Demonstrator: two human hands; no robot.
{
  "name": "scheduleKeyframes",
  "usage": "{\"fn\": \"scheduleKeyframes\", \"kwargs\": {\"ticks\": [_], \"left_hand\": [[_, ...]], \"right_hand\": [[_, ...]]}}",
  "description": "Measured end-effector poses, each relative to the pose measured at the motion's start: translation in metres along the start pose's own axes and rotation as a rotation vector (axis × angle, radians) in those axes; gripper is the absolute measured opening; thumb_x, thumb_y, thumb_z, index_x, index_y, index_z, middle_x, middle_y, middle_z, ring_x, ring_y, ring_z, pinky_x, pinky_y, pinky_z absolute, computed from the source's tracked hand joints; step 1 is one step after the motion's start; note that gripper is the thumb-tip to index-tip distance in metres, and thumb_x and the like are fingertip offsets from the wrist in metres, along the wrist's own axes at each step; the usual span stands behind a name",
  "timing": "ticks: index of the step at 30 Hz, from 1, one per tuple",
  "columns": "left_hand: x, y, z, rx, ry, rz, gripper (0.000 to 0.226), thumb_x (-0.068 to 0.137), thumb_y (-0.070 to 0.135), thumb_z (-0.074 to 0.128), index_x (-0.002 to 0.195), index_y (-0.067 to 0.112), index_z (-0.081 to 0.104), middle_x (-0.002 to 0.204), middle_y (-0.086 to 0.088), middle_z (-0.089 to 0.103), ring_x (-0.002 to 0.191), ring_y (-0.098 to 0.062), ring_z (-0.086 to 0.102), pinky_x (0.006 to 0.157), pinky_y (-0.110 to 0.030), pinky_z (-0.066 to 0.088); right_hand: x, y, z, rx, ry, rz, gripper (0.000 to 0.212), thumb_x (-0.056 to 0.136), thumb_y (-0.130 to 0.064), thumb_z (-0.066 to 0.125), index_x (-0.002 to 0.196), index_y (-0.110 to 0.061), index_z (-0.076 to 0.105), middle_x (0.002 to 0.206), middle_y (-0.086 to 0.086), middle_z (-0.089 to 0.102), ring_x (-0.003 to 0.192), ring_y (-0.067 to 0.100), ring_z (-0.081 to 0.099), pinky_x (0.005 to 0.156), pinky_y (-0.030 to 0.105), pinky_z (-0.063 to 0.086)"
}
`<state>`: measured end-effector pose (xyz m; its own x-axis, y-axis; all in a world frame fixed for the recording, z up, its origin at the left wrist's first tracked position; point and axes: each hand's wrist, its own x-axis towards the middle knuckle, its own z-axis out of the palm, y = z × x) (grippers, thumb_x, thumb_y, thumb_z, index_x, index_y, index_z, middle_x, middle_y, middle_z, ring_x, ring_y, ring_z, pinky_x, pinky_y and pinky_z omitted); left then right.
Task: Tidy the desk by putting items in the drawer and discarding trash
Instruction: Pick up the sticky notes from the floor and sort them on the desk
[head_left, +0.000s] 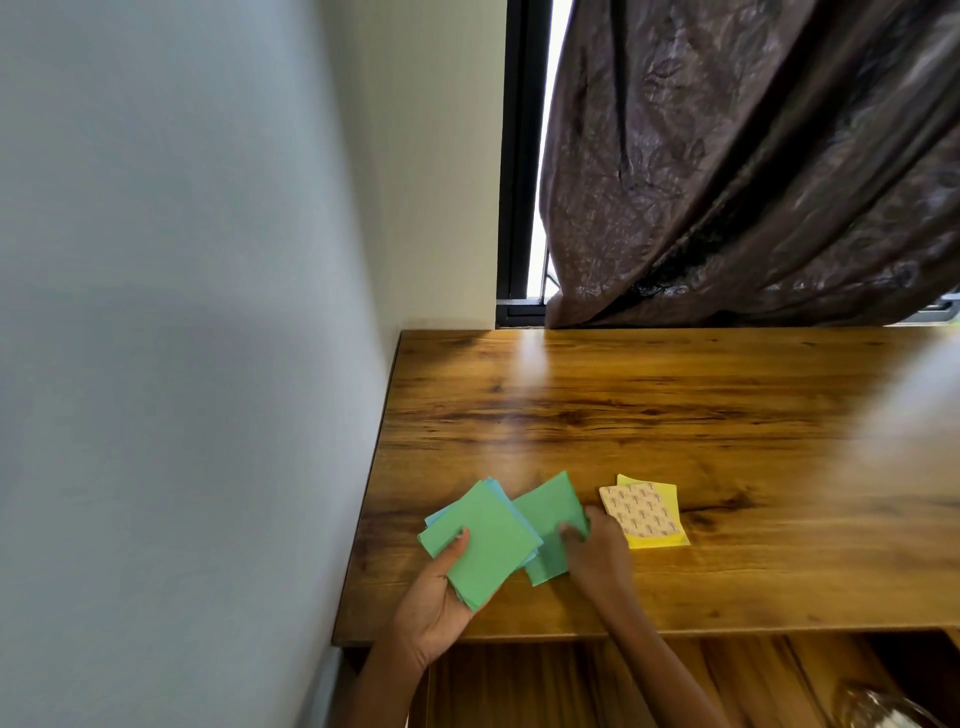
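My left hand holds a stack of green and blue paper squares above the desk's front left corner, thumb on top. My right hand pinches a second bunch of green paper squares lying on the wooden desk, just right of the first stack. To the right of that hand lies a yellow pile of notes topped by a small patterned pad. Below the desk's front edge an open wooden drawer shows.
A white wall runs close along the desk's left side. A dark brown curtain hangs over the window behind the desk's back edge. A shiny clear object sits at the bottom right, in or beside the drawer.
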<state>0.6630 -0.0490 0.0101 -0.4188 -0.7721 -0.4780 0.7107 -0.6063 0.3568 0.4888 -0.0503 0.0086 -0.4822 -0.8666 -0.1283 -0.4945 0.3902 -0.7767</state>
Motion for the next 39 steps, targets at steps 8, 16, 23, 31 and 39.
{"fn": "scheduleKeyframes", "kwargs": {"ticks": [8, 16, 23, 31, 39], "left_hand": [[0.004, -0.001, -0.002, 0.001, -0.019, 0.003, 0.041, 0.084, 0.022, 0.054, 0.121, 0.005, 0.053, 0.116, -0.024, 0.064, 0.102, -0.035, 0.065, 0.084, -0.049, 0.051], [0.005, -0.004, 0.006, 0.270, 0.039, 0.114, 0.042, 0.083, 0.036, 0.054, 0.117, 0.012, 0.058, 0.110, -0.018, 0.068, 0.096, -0.027, 0.067, 0.070, -0.037, 0.059], [0.007, -0.013, 0.035, 0.837, 0.221, 0.579, 0.020, 0.080, 0.023, 0.072, 0.098, 0.019, 0.063, 0.092, -0.003, 0.071, 0.078, -0.011, 0.068, 0.058, -0.019, 0.054], [0.002, -0.030, 0.040, 0.884, 0.204, 0.669, 0.032, 0.091, 0.032, 0.054, 0.120, 0.022, 0.047, 0.104, 0.001, 0.060, 0.091, -0.009, 0.062, 0.061, -0.015, 0.051], [0.002, -0.050, 0.040, 0.713, 0.271, 0.670, 0.027, 0.092, 0.033, 0.051, 0.114, 0.017, 0.053, 0.097, -0.001, 0.060, 0.087, -0.009, 0.058, 0.055, -0.009, 0.047]], "right_hand": [[-0.016, -0.037, -0.021, 0.543, 0.039, -0.177, 0.029, 0.092, -0.026, 0.054, 0.117, -0.015, 0.046, 0.102, -0.003, 0.061, 0.087, 0.005, 0.061, 0.055, 0.015, 0.052], [-0.035, -0.028, 0.019, -0.089, -0.104, -0.245, 0.061, 0.084, -0.039, 0.062, 0.134, -0.026, 0.030, 0.126, -0.003, 0.034, 0.113, 0.010, 0.027, 0.095, 0.030, 0.031], [-0.025, -0.031, -0.001, 0.387, -0.229, -0.235, 0.039, 0.083, -0.008, 0.065, 0.110, -0.026, 0.043, 0.107, 0.000, 0.058, 0.096, 0.009, 0.059, 0.073, 0.024, 0.056], [-0.034, -0.019, 0.008, 0.562, -0.312, -0.162, 0.037, 0.089, -0.007, 0.056, 0.114, -0.021, 0.033, 0.114, 0.010, 0.053, 0.104, 0.019, 0.057, 0.076, 0.029, 0.055], [-0.046, -0.024, 0.008, 0.826, -0.213, -0.062, 0.048, 0.073, -0.061, 0.049, 0.106, -0.026, 0.047, 0.107, 0.004, 0.055, 0.099, 0.017, 0.053, 0.075, 0.025, 0.043]]}}
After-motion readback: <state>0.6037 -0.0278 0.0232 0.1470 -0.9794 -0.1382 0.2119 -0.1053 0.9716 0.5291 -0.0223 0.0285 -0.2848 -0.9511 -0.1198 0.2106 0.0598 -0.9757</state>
